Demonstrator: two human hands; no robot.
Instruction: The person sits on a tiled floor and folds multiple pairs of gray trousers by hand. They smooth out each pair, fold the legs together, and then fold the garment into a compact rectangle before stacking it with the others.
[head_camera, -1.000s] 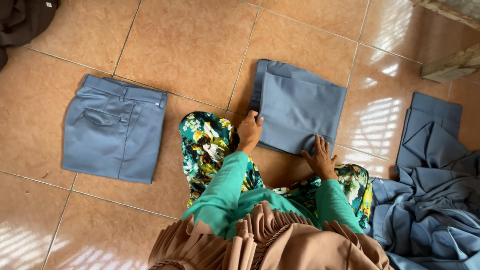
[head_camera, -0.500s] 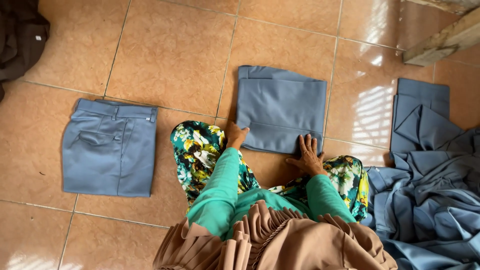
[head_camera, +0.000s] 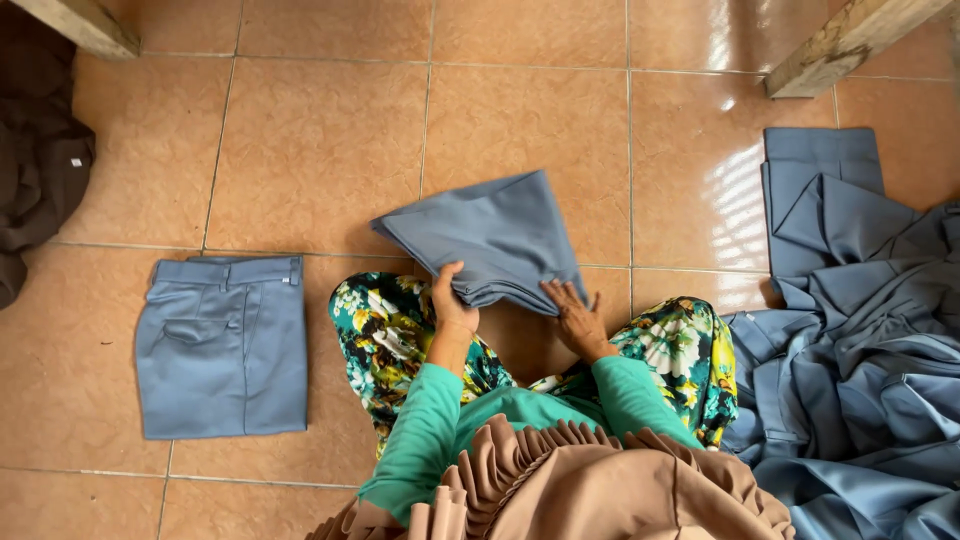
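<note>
A folded grey-blue pair of trousers (head_camera: 492, 238) is lifted at its near edge and turned at an angle above the tiled floor, just beyond my knees. My left hand (head_camera: 450, 300) grips its near left edge with the thumb on top. On the near right edge lies my right hand (head_camera: 575, 318), its fingers curled under the fabric. Both arms wear green sleeves. My legs in floral trousers (head_camera: 385, 335) are folded beneath the hands.
Another folded grey-blue pair of trousers (head_camera: 225, 345) lies flat on the floor to the left. A heap of unfolded grey-blue garments (head_camera: 860, 330) fills the right side. Dark brown cloth (head_camera: 40, 170) sits at the far left. Wooden legs (head_camera: 845, 45) stand at the top corners.
The folded trousers lay flat under both hands before; now their near edge is raised off the floor and the bundle is rotated. The view has shifted slightly.
</note>
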